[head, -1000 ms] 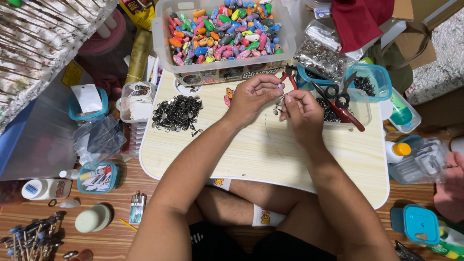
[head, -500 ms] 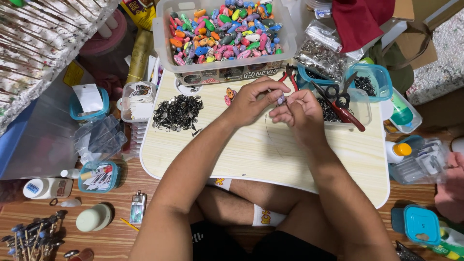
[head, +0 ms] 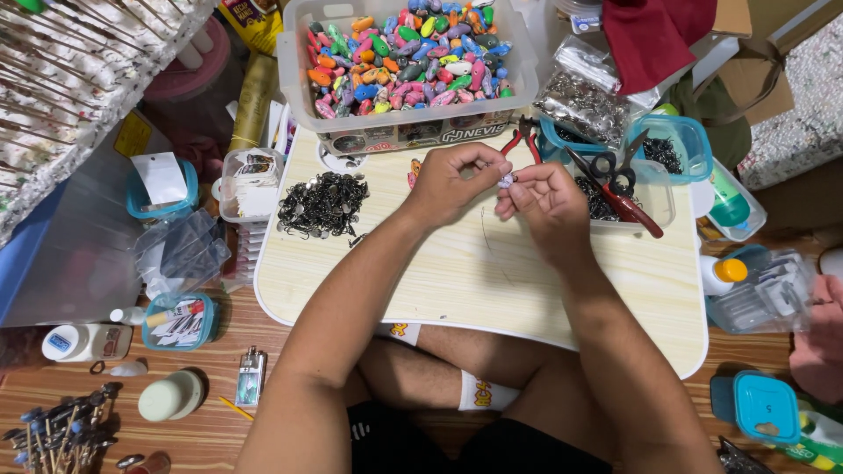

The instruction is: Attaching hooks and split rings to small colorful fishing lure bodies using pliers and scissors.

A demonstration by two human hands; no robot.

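My left hand (head: 452, 182) and my right hand (head: 542, 200) meet above the small light wooden lap table (head: 439, 281). Between their fingertips they pinch a tiny pale part (head: 506, 179), and a thin wire (head: 486, 233) hangs down from it. A heap of small dark metal hooks (head: 323, 204) lies on the table left of my left hand. Red-handled pliers (head: 524, 138) lie just beyond my hands.
A clear bin of colourful bead-like lures (head: 406, 53) stands at the table's far edge. Scissors with red handles (head: 619, 184) rest on clear tubs at the right. Blue-lidded tubs (head: 766, 405), bottles and a lighter (head: 251, 376) litter the floor. Another person's hand (head: 821, 338) shows at the right edge.
My hands have shifted slightly left and toward me, still working the small part together. Everything else stays put.
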